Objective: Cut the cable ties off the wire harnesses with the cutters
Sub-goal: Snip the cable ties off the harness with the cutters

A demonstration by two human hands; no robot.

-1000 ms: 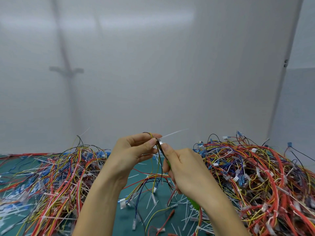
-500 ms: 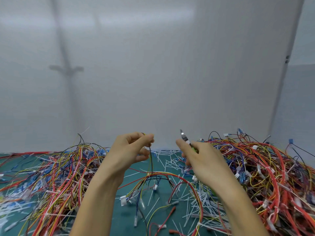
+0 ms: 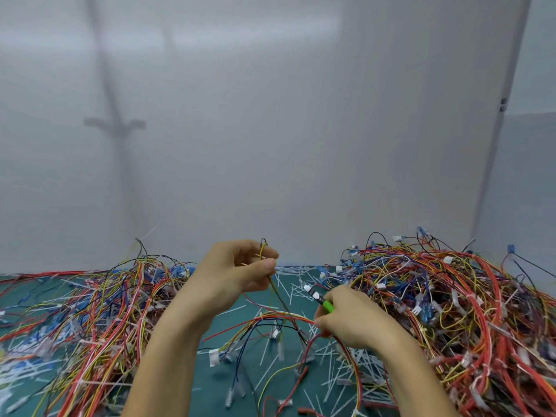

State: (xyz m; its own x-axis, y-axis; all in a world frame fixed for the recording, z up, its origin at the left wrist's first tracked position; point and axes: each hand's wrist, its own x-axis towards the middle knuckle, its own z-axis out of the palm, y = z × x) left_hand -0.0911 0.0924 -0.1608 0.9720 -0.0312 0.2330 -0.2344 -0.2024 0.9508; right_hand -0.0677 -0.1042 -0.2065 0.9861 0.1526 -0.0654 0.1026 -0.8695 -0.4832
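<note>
My left hand (image 3: pixel 231 272) is raised above the green mat, pinching the top of a thin wire harness (image 3: pixel 278 299) whose yellow and dark wires hang down from thumb and forefinger. Lower and to the right, my right hand (image 3: pixel 350 320) grips the green-handled cutters (image 3: pixel 319 298), their metal jaws pointing up and left. The same hand's fingertips touch the red and orange wires of the harness where they arch over the mat. The cutter jaws are apart from the wires.
A big tangle of harnesses (image 3: pixel 451 311) rises on the right, and a flatter pile (image 3: pixel 90 311) spreads on the left. Several cut white cable ties (image 3: pixel 334 365) litter the green mat (image 3: pixel 210 383) between them. A grey wall stands close behind.
The right hand has drawn the cutters away from the left hand's pinch, then dropped down and right to the harness's lower wires. The left hand has stayed raised, holding the harness.
</note>
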